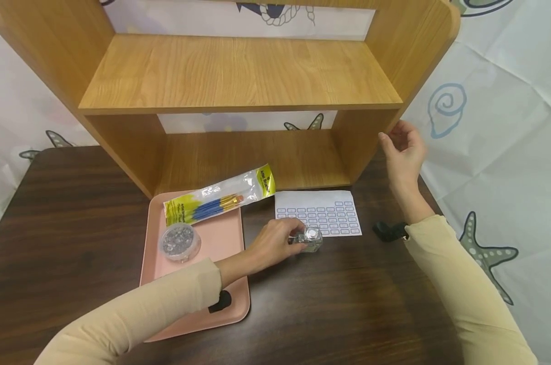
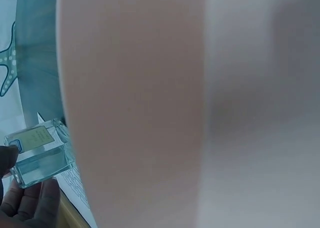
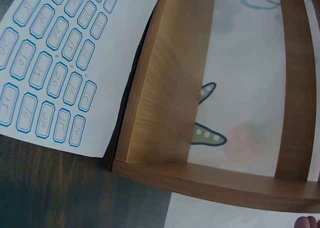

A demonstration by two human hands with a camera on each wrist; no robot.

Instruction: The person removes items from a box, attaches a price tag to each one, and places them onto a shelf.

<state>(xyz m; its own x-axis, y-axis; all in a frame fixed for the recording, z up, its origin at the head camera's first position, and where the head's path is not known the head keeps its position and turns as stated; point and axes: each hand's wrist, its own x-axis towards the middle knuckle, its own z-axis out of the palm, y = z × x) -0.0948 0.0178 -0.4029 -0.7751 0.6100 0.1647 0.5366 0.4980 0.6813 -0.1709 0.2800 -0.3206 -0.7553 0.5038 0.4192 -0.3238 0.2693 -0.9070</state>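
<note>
My left hand (image 1: pixel 279 238) grips a small square clear glass bottle (image 1: pixel 313 243) between thumb and fingers, just above or on the table. In the left wrist view the bottle (image 2: pixel 45 160) shows a pale label with a small blue-edged sticker on it. My right hand (image 1: pixel 405 152) is raised beside the right side panel of the wooden shelf (image 1: pixel 371 137), its fingers loosely bent and no object visible in them. Whether it touches the panel is unclear. A white sheet of blue-bordered, numbered stickers (image 1: pixel 318 215) lies in front of the shelf; part of its top row is bare.
A pink tray (image 1: pixel 225 304) on the left holds a round clear tub of silvery bits (image 1: pixel 179 242). A packet of blue-handled paintbrushes (image 1: pixel 220 195) lies across its back edge. The dark wooden table (image 1: pixel 330 304) extends in front. A patterned white curtain (image 1: pixel 508 152) hangs behind.
</note>
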